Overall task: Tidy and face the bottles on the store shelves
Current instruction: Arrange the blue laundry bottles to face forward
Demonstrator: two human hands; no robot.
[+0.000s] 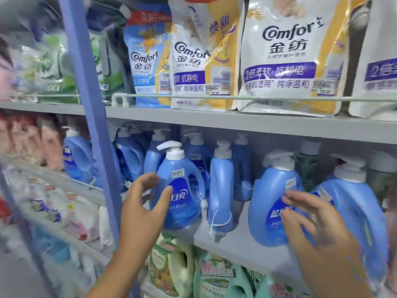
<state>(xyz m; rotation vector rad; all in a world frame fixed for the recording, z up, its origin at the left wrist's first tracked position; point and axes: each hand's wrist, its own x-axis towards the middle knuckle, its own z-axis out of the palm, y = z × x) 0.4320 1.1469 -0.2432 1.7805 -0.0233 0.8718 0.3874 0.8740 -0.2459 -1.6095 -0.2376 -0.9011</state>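
Several blue detergent bottles with white pump caps stand on the middle grey shelf [232,244]. My left hand [141,209] is open with fingers spread, just in front of the left front bottle [182,203], whose label faces out. My right hand [311,220] is also open, its fingertips over the label of the right front bottle [270,211]. Between them a narrow bottle [221,190] is turned side-on. A large bottle [356,209] stands at the far right, partly behind my right hand.
White and blue Comfort refill pouches [285,59] fill the upper shelf behind a rail [193,96]. A blue upright post [94,117] divides the bays. Green and cream bottles [169,267] sit on the shelf below. Pink and white packs crowd the left bay.
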